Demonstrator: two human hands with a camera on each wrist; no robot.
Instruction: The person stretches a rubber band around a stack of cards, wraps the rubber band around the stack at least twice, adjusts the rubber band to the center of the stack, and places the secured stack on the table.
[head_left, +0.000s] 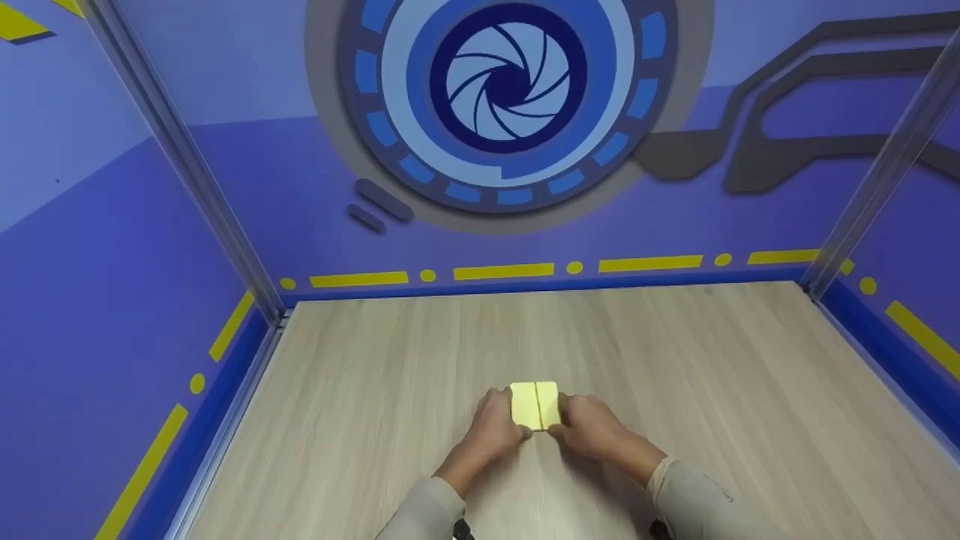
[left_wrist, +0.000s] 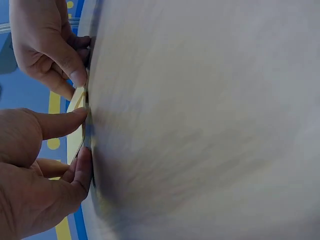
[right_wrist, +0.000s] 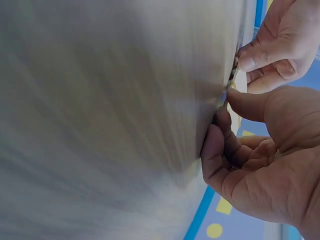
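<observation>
A small, thin, pale yellow square lies low over the table, with a dark line running down it a little right of its middle. My left hand pinches its left edge between thumb and fingers. On the opposite edge my right hand pinches it the same way, with the thumb at the near corner. From the left wrist view, the yellow square appears nearly edge-on between the two hands. The right wrist view shows the curled fingers of my right hand close to the tabletop; most of the square is hidden there.
Light wood-grain tabletop stretches around both hands. A blue and purple back wall with a printed round emblem rises behind it. Side panels with metal corner posts stand at left and right.
</observation>
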